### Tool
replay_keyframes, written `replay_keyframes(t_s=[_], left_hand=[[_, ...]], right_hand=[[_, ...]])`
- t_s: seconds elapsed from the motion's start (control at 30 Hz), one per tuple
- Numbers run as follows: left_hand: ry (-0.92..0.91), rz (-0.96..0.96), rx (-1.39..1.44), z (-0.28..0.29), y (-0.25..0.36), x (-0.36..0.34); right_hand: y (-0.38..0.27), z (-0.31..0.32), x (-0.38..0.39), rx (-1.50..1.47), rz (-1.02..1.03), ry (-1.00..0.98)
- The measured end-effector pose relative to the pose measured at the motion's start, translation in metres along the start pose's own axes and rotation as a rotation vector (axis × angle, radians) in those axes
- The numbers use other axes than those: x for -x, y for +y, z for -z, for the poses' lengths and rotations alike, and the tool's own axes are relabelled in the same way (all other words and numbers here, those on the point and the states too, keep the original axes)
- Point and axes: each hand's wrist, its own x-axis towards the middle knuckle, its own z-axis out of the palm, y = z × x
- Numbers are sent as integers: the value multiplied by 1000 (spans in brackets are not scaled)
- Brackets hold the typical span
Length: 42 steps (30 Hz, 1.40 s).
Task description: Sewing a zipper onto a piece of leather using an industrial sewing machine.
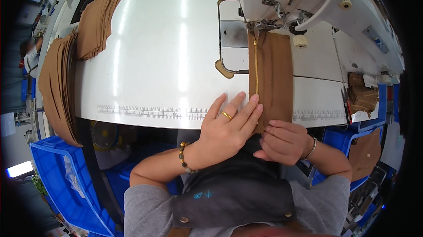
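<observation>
A brown fabric piece (278, 72) lies on the white sewing table, its far end under the presser foot (263, 25) of the sewing machine. Along its left edge runs a zipper (256, 67) with gold teeth. My left hand (230, 128) rests palm down with fingers stretched out, the fingertips on the zipper's near part and the table beside it. At the table's front edge, my right hand (284, 142) has its fingers curled and pinched at the near end of the fabric piece. Its exact grip is partly hidden by the fingers.
Two stacks of brown fabric pieces, one far left (98, 25) and one nearer (59, 87), lie at the table's left side. A ruler strip (150, 112) runs along the front edge. Blue bins stand at left (66, 180) and right (341, 138). Scissors (347, 105) lie at right.
</observation>
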Motion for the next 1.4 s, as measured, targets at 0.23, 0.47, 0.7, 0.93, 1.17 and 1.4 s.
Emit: replay_keyframes(t_s=[0.23, 0.47, 0.7, 0.93, 1.17, 1.4], left_hand=[[-53, -17, -59, 3, 1, -1], [-64, 1, -38, -2, 2, 6], [6, -98, -103, -8, 5, 31], [18, 45, -145, 47, -32, 61], [378, 646, -849, 198, -220, 108], [35, 1269, -948, 247, -286, 165]], right_hand=[[84, 5, -38, 73, -258, -130], [103, -13, -36, 130, -365, -270], [99, -4, -36, 78, -366, -309], [96, -2, -41, 106, -449, -411], [97, -5, -35, 132, -447, -402], [97, -5, -37, 121, -447, -395]])
